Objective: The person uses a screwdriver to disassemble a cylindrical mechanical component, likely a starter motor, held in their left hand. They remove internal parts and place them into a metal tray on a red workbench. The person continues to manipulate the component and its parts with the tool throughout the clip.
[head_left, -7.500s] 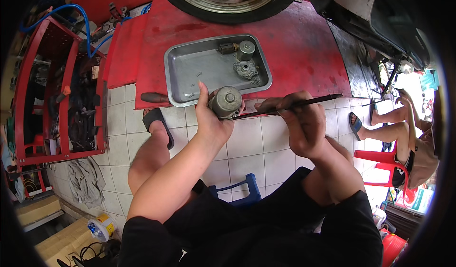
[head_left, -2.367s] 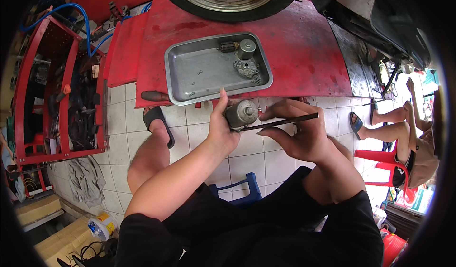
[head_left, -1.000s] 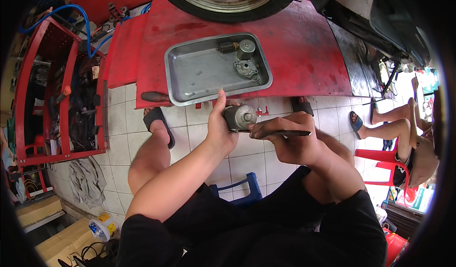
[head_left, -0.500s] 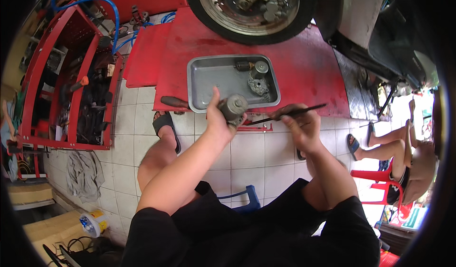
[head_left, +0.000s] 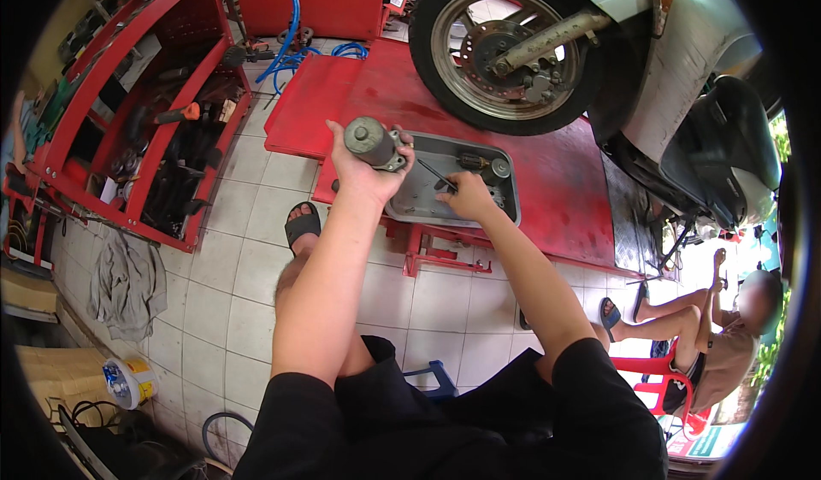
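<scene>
Grey metal cylinder (head_left: 370, 141), held up at the far left corner of the tray (head_left: 514, 191) as seen from above. The left hand (head_left: 368, 179) grips it, thumb along its left side and fingertips around its right. Its long axis slants: the round capped end faces up and to the left, while the lugged end points right and nearer. The right hand (head_left: 472, 198) is closed on a thin dark rod (head_left: 435, 172) over the tray. The rod's tip points far and left, towards the lugged end; the two appear apart, though their difference in height cannot be judged. The cylinder thus lies left and slightly far of the right hand, with the left hand around it. At the tray's far right are a small round can (head_left: 497, 169) and a dark spool (head_left: 473, 162). Beneath the tray extends a red platform (head_left: 560, 198); a wheel (head_left: 513, 53) stands beyond.
</scene>
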